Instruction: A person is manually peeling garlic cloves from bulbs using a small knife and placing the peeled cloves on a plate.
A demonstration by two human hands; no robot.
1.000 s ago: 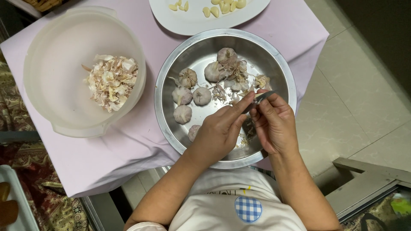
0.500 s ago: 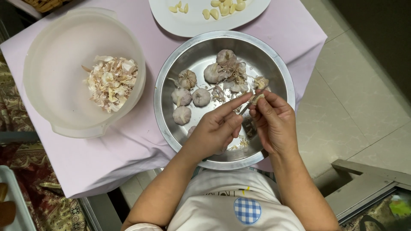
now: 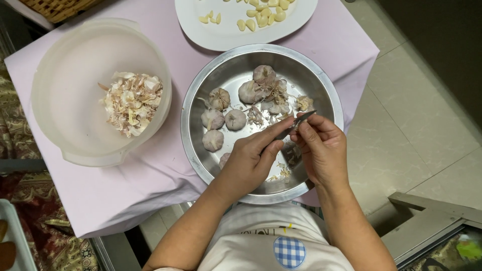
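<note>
A single head-worn camera looks almost straight down from above the person's chest. The person's front fills the bottom edge, and both forearms run up from there to the hands, the left hand (image 3: 248,163) and right hand (image 3: 321,150), near the frame's middle. The view sits close, taking in most of the cloth-covered surface (image 3: 125,185), whose far part runs off the top edge. Tiled floor (image 3: 427,110) shows on the right. No second view shares this scene.
</note>
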